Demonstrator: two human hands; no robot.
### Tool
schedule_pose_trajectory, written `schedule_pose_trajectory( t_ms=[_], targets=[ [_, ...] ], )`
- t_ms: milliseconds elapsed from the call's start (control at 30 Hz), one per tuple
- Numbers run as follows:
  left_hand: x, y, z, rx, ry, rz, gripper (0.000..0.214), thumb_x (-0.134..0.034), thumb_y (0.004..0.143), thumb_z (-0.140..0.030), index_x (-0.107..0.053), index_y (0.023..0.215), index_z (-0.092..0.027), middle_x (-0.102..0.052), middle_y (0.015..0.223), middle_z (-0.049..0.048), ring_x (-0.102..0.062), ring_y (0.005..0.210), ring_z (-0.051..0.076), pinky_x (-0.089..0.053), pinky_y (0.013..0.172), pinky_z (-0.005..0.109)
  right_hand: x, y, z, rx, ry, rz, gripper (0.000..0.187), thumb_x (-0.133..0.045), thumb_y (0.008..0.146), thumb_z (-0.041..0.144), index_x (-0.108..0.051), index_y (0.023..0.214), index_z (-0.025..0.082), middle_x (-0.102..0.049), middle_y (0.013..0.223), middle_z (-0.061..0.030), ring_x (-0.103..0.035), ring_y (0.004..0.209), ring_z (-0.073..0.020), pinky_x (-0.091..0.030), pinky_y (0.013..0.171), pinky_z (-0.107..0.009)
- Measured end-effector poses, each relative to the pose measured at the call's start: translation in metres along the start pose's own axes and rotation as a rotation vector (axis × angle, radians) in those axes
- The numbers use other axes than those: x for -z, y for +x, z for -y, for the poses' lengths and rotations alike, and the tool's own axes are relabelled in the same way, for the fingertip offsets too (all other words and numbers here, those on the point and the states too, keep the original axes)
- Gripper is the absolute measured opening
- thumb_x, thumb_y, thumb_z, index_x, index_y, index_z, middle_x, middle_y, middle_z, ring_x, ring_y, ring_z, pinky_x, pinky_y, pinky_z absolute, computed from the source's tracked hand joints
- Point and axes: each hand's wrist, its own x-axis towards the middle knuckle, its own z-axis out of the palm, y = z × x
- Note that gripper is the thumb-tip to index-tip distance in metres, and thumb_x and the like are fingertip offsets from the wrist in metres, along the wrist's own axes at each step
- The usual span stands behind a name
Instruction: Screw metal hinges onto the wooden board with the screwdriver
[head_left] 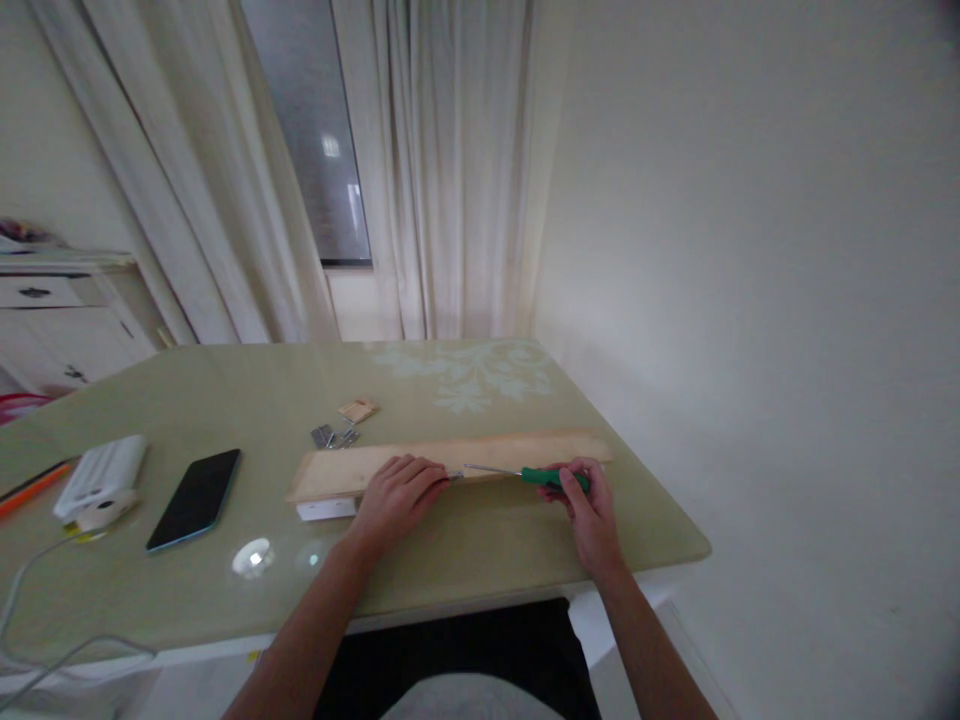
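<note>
On the wooden board [487,450], near the front of the surface [187,400] — left hand [397,497] spread flat, pinning its near edge; right hand [589,505] clamped on the green screwdriver [551,477], tip beside the left fingertips. Looks like screw-driving — the next move wants the tip seated and the board steady.

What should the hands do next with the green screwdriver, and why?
Probably a small turn of the screwdriver by the right hand, with the left hand pressing the wooden board down. The tip already sits at the board's near edge, close beside the left hand, and the board rests on a small white block, so it might shift.
</note>
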Motion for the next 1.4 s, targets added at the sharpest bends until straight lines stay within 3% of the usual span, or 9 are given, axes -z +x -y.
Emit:
schedule_pose_trajectory(
  t_ms=[133,267,367,533,733,867,1033,1200,1400],
  targets=[
    [-0.004,0.000,0.003,0.124,-0.081,0.012,0.013,-0.064,0.103,-0.031,-0.074,0.099,-0.024,-0.080,0.095,0.0011,-0.072,0.085,0.019,-0.056,0.076,0.034,0.001,-0.001,-0.001,0.049,-0.032,-0.070,0.035,-0.081,0.087,0.051,-0.058,0.096,0.027,-0.076,0.097,-0.0015,-0.075,0.070,-0.0187,-0.064,0.068,-0.034],
    [-0.003,0.002,0.001,0.169,-0.099,-0.009,0.011,-0.067,0.101,-0.032,-0.074,0.096,-0.026,-0.080,0.094,0.0001,-0.072,0.086,0.020,-0.056,0.074,0.032,0.001,-0.001,0.005,0.195,-0.240,-0.023,0.030,-0.075,0.093,0.046,-0.070,0.117,0.027,-0.076,0.118,-0.0081,-0.076,0.101,-0.0250,-0.062,0.096,-0.044],
    [0.004,0.010,0.000,0.094,-0.056,0.060,0.011,-0.067,0.101,-0.032,-0.073,0.096,-0.024,-0.079,0.093,0.0024,-0.071,0.086,0.021,-0.057,0.077,0.034,-0.009,0.011,0.012,0.315,-0.486,0.098,0.036,-0.070,0.097,0.039,-0.071,0.133,0.031,-0.074,0.131,-0.0091,-0.070,0.121,-0.0294,-0.055,0.109,-0.049],
    [0.004,0.021,0.003,-0.156,0.076,0.139,0.013,-0.062,0.103,-0.026,-0.073,0.098,-0.022,-0.080,0.098,0.0054,-0.074,0.090,0.022,-0.059,0.079,0.035,-0.047,0.050,0.009,0.519,-0.666,0.358,0.036,-0.058,0.103,0.032,-0.069,0.137,0.035,-0.072,0.132,-0.0082,-0.068,0.125,-0.0277,-0.053,0.112,-0.048],
    [-0.011,0.009,0.003,-0.117,0.030,0.005,0.021,-0.054,0.106,-0.024,-0.075,0.106,-0.024,-0.082,0.107,0.0048,-0.078,0.092,0.018,-0.062,0.077,0.029,-0.064,0.065,-0.018,0.491,-0.672,0.426,0.032,-0.057,0.098,0.027,-0.079,0.119,0.035,-0.073,0.128,-0.0084,-0.072,0.115,-0.0293,-0.058,0.104,-0.049],
    [-0.003,0.013,0.003,-0.084,0.003,0.062,0.020,-0.055,0.107,-0.029,-0.074,0.107,-0.023,-0.082,0.108,0.0050,-0.078,0.094,0.019,-0.063,0.081,0.031,-0.061,0.060,-0.015,0.471,-0.617,0.394,0.027,-0.061,0.096,0.027,-0.079,0.116,0.034,-0.074,0.125,-0.0070,-0.072,0.115,-0.0264,-0.057,0.106,-0.045],
    [0.005,0.010,0.007,-0.028,0.103,0.030,0.027,-0.066,0.100,-0.038,-0.073,0.121,-0.022,-0.078,0.124,0.0126,-0.075,0.111,0.030,-0.061,0.096,0.046,-0.060,0.059,0.002,0.453,-0.454,0.166,0.019,-0.068,0.097,0.037,-0.070,0.114,0.028,-0.077,0.108,-0.0055,-0.074,0.098,-0.0214,-0.061,0.090,-0.036],
    [-0.001,-0.002,0.006,-0.021,0.160,-0.021,0.021,-0.064,0.101,-0.036,-0.074,0.115,-0.022,-0.078,0.122,0.0109,-0.075,0.108,0.029,-0.060,0.092,0.044,-0.069,0.058,0.037,0.472,-0.310,-0.027,0.020,-0.074,0.093,0.041,-0.063,0.103,0.029,-0.069,0.086,0.0003,-0.067,0.068,-0.0154,-0.054,0.063,-0.026],
    [0.001,-0.004,0.007,-0.013,0.138,-0.054,0.019,-0.065,0.102,-0.036,-0.074,0.110,-0.022,-0.079,0.117,0.0097,-0.076,0.103,0.027,-0.061,0.087,0.042,-0.113,0.066,0.075,0.629,-0.591,0.294,0.008,-0.071,0.086,0.030,-0.063,0.086,0.028,-0.060,0.067,0.0047,-0.052,0.056,-0.0118,-0.044,0.061,-0.023]
  ],
)
